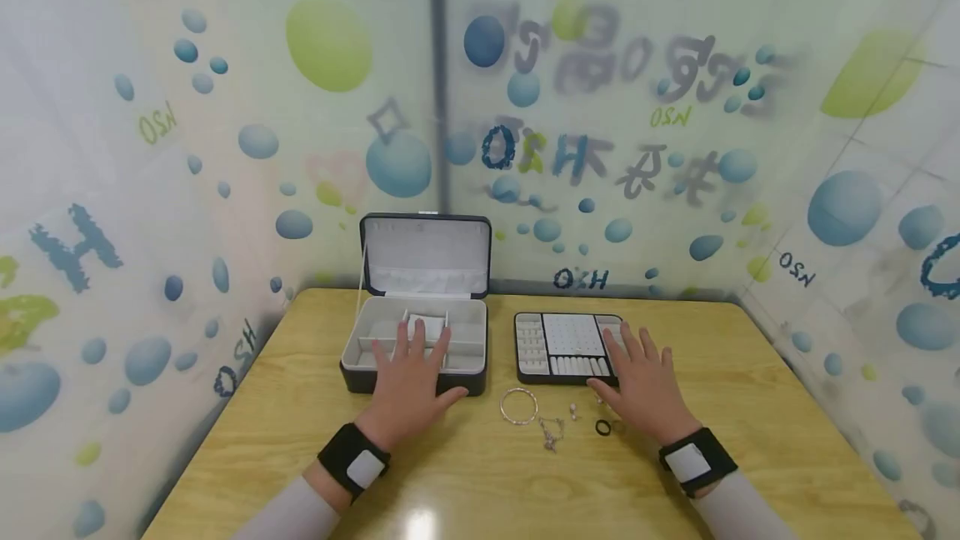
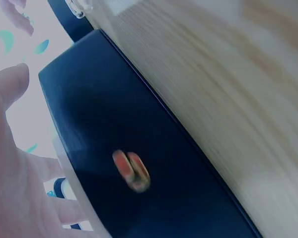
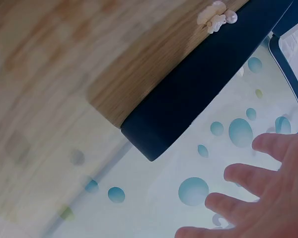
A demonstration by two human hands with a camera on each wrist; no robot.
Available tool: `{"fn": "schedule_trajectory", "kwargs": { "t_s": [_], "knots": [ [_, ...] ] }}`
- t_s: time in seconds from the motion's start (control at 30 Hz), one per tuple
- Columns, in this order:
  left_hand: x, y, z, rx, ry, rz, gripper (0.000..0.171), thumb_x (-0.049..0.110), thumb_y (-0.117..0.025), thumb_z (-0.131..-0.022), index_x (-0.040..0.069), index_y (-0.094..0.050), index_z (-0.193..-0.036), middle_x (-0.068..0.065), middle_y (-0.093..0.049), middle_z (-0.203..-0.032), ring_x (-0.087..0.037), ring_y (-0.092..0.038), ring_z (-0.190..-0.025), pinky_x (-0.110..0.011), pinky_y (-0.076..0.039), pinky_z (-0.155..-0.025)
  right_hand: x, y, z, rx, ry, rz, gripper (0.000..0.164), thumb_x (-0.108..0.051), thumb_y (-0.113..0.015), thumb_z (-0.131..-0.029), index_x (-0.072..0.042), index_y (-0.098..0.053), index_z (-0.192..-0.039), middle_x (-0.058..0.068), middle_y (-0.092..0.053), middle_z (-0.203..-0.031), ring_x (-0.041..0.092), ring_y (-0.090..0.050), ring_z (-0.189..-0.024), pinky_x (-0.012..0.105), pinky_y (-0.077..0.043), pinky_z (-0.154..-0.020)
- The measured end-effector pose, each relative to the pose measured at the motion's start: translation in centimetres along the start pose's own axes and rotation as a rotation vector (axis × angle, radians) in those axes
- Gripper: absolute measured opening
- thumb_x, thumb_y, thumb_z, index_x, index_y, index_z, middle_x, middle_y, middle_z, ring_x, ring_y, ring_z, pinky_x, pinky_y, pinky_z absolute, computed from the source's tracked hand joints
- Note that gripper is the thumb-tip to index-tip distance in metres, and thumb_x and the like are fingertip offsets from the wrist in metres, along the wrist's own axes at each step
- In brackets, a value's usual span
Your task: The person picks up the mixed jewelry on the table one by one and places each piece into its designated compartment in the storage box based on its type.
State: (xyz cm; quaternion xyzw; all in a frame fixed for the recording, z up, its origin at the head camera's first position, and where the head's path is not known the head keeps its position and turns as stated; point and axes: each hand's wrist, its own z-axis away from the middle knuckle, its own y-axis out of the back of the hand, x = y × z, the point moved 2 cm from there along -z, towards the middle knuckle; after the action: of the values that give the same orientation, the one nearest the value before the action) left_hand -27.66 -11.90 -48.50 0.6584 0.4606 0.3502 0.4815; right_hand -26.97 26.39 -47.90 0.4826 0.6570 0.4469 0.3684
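My left hand (image 1: 411, 386) is spread with straight fingers over the front of a dark jewelry box (image 1: 414, 340), whose lid (image 1: 426, 257) stands up. Pale compartments show inside the box, and the left wrist view shows its dark front with a metal clasp (image 2: 132, 171). My right hand (image 1: 643, 382), fingers also spread, is over the right edge of a jewelry tray (image 1: 531, 377). Neither hand holds anything. On the table before the tray lie a bangle (image 1: 502, 407), a chain bracelet (image 1: 550, 442), small earrings (image 1: 573, 412) and a black ring (image 1: 603, 427).
All of this stands on a yellow wood-grain table (image 1: 480, 490). Behind and beside it hang pale walls (image 1: 637, 257) printed with blue and green bubbles. A white piece (image 1: 427, 327) sits in a compartment of the box. Black bands (image 1: 354, 463) circle both wrists.
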Motion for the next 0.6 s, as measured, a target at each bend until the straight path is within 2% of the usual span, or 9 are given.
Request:
{"fn": "schedule_trajectory", "kwargs": {
  "t_s": [0.27, 0.6],
  "knots": [
    [3.1, -0.6, -1.9, -0.002, -0.045, 0.011, 0.097, 0.078, -0.063, -0.091, 0.021, -0.039, -0.165, -0.028, -0.032, -0.170, -0.055, -0.027, -0.157, -0.088, -0.022, -0.112, -0.1, -0.4, -0.1, -0.031, 0.007, -0.007, 0.085, -0.056, -0.068, -0.097, -0.006, -0.043, -0.161, 0.030, -0.037, -0.167, 0.059, -0.032, -0.153, 0.085, -0.028, -0.112],
    [7.6, -0.9, -3.9, -0.031, -0.117, 0.005, 0.099, 0.081, -0.058, -0.091, 0.020, -0.037, -0.166, -0.028, -0.031, -0.170, -0.054, -0.027, -0.158, -0.085, -0.026, -0.114, 0.2, 0.1, -0.1, -0.040, 0.002, -0.012, 0.085, -0.055, -0.069, -0.097, -0.006, -0.043, -0.161, 0.029, -0.037, -0.167, 0.059, -0.033, -0.152, 0.084, -0.028, -0.113]
  ]
}}
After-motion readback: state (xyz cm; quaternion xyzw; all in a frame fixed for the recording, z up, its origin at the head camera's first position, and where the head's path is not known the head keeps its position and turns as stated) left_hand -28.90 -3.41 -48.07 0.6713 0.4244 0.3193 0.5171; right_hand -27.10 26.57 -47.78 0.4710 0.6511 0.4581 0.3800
